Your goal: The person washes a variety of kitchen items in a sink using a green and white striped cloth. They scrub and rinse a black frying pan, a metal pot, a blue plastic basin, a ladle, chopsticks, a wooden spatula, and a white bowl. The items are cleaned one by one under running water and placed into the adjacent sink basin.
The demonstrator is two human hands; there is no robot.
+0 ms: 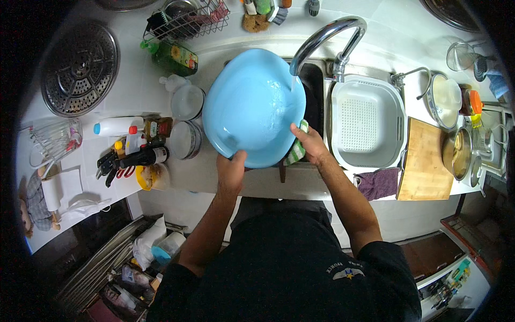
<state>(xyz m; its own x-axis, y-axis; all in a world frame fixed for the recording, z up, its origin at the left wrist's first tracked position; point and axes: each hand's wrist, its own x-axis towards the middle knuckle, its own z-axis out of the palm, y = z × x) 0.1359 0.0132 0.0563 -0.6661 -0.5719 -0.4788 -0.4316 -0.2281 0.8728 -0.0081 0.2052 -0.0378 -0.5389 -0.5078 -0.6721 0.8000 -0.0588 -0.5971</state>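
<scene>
Over the sink (313,92) I hold a light blue plastic basin (245,108) by its near rim. My left hand (232,171) grips the rim at the lower left, thumb on top. At the lower right, my right hand (309,143) grips the rim, with a green-and-white striped cloth (297,151) between hand and basin. From the chrome faucet (330,36) water runs onto the basin's right inner side, and wet streaks show there. The basin hides most of the sink bowl beneath it.
A grey draining basket (362,120) fills the right sink bowl, with a wooden cutting board (426,161) and a purple cloth (377,183) beside it. Leftward stand plastic tubs (185,139), a green detergent bottle (175,58), several condiment bottles and a wire basket (189,20).
</scene>
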